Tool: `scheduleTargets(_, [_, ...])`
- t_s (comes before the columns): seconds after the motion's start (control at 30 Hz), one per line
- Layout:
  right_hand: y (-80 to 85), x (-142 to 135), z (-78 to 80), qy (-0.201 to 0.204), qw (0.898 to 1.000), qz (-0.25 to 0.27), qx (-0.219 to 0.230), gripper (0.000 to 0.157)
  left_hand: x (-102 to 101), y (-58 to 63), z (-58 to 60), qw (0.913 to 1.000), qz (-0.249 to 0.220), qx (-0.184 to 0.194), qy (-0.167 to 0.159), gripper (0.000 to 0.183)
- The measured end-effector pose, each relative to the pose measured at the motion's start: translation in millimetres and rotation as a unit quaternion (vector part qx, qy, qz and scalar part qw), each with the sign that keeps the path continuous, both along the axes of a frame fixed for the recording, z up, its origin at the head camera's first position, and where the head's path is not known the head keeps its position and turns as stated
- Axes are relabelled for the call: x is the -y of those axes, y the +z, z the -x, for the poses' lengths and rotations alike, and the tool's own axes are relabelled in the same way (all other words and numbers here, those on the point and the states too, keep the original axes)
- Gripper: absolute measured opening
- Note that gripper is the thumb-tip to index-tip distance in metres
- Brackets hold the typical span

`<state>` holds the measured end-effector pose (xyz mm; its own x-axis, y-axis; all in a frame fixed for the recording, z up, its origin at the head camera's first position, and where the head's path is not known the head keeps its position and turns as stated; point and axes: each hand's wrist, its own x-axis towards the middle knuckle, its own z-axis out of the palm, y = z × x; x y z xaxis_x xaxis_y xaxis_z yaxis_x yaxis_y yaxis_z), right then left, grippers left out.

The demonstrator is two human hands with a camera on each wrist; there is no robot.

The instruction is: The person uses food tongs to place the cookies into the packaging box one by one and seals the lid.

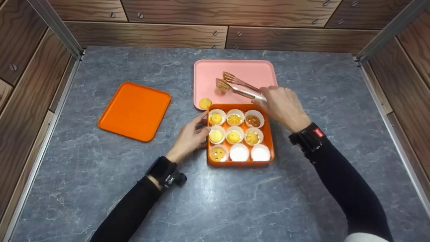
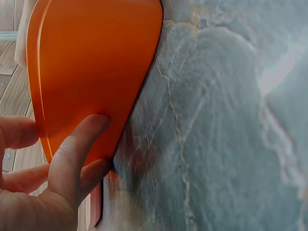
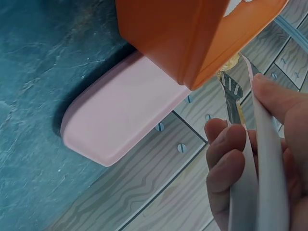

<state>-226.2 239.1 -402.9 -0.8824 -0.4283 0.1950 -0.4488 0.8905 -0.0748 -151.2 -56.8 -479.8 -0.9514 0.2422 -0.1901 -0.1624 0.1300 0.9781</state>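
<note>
An orange square box holds rows of white paper cups, several with yellow or brown cookies in them. Two cups at its near right show white bottoms and no cookie. My left hand rests against the box's left side, its fingers on the outer wall and the thumb at the rim. Metal tongs are in the grip of my right hand, tips over the pink tray. A yellow cookie lies at the tray's near left corner. Whether the tongs hold anything I cannot tell.
An orange square lid or shallow tray lies to the left on the grey marbled table. Just behind the box sits the pink tray, partly hidden by it. Wood-patterned walls enclose the back and sides.
</note>
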Motion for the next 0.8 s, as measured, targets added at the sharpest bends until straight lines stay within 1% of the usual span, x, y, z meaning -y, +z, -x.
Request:
scheduleTargets(0.13, [3.1,-7,-11.0,0.014,1.0,0.001,-0.022,0.035,0,-0.4,-0.3,1.0,0.001,0.0,0.001,0.066])
scheduleTargets(0.3, [6.6,-17,-25.0,0.021,0.999,0.018,-0.034,0.033,0,0.0,-0.3,1.0,0.004,0.0,0.001,0.066])
scheduleTargets(0.47, [9.9,-27,-38.7,0.036,0.998,0.034,-0.05,0.035,-1,0.7,0.2,1.0,-0.004,0.002,-0.001,0.067])
scheduleTargets(0.6, [10.8,-34,-48.6,0.05,0.996,0.042,-0.065,0.036,0,0.0,0.6,1.0,-0.001,-0.005,-0.003,0.067])
scheduleTargets(0.8, [10.3,-41,-61.1,0.054,0.995,0.041,-0.067,0.039,0,-1.4,0.2,0.9999,0.01,-0.009,-0.003,0.065])
